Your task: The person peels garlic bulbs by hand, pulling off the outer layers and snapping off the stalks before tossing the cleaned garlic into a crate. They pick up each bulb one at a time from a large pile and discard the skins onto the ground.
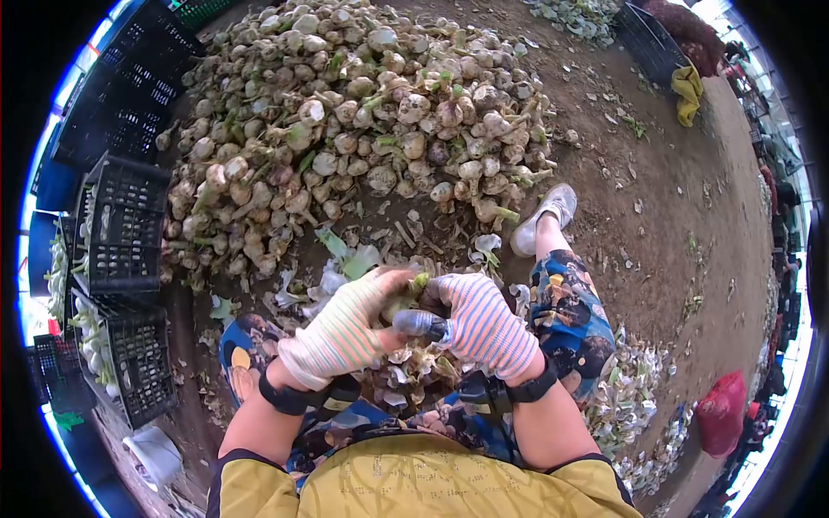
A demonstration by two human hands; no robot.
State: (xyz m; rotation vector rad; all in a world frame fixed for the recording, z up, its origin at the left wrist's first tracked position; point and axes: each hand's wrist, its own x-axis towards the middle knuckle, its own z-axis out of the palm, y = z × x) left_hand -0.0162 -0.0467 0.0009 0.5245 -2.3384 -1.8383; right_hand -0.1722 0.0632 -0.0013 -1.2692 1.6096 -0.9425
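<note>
Handling step: at centre, below the garlic heap [363,121] at twelve o'clock, the left hand [338,332] grips a blurred garlic bulb [404,300], the right hand [488,321] curls beside it, grip indiscernible; the next move apparently calls for steady support.

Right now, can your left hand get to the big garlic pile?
Probably yes: the garlic pile starts just past the left hand, with mostly loose peelings on the ground between. But it meets the right hand at something green-tipped, so it may need freeing first.
</note>
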